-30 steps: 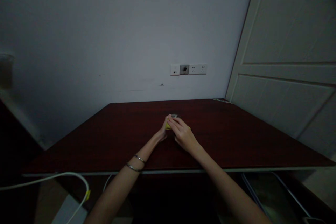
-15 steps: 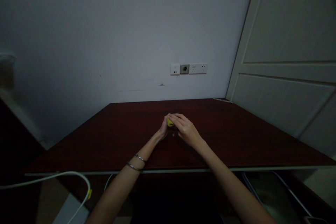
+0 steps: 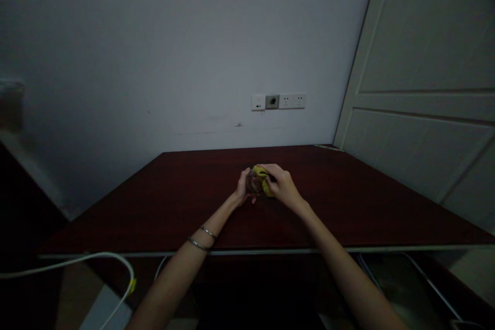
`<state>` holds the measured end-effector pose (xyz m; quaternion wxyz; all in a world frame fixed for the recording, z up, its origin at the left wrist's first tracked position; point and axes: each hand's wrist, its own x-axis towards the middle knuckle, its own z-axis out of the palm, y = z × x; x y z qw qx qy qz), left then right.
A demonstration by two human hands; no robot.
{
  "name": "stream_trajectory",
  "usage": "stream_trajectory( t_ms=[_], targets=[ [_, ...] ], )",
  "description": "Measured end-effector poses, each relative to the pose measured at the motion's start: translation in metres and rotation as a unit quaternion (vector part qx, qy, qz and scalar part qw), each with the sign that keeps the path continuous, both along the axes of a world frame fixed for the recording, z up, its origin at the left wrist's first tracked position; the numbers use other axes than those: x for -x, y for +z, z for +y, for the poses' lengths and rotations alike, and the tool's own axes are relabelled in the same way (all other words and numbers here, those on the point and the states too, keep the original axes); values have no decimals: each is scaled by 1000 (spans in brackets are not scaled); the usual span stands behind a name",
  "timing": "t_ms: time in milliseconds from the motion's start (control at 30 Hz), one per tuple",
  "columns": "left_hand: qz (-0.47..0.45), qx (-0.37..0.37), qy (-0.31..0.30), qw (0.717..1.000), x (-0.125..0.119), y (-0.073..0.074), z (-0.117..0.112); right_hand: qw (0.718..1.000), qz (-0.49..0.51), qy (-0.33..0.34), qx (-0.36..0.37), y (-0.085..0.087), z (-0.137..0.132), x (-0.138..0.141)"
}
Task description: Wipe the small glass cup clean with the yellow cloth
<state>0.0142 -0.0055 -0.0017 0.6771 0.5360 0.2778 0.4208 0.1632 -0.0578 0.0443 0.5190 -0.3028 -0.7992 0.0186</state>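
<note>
Both of my hands meet over the middle of a dark red wooden table [image 3: 162,201]. My left hand [image 3: 243,189] is curled round a small dim, roundish object [image 3: 253,181] that I cannot name. My right hand [image 3: 282,185] grips a yellow cloth [image 3: 264,185] pressed against that object. Two thin bracelets [image 3: 201,237] circle my left wrist. The light is poor, so the small object's detail is lost.
A grey wall stands behind the table, with a row of sockets [image 3: 278,101]. A pale panelled door [image 3: 421,82] is at the right. A white cable [image 3: 93,260] hangs below the table's front edge at the left.
My right hand has shifted a little to the right, uncovering the dim object and more of the yellow cloth. My left hand has stayed in place.
</note>
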Motion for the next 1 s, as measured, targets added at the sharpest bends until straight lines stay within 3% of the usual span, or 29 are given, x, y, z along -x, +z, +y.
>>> stream_trajectory(
  t_ms=[233, 533, 733, 867, 1000],
  targets=[
    [14, 21, -35, 999, 2, 2, 0, 986, 109, 14, 128, 1, 10, -6],
    [-19, 52, -43, 998, 4, 8, -5, 964, 181, 37, 190, -2, 13, -11],
    [-34, 87, -51, 994, 7, 10, -5, 957, 209, 30, 196, -7, 17, -14],
    [-33, 90, -72, 993, 8, 11, -4, 960, 237, 2, 147, -7, 21, -17],
    [-29, 60, -102, 993, 6, 11, -5, 986, 140, 19, 90, -1, 13, -14]
  ],
)
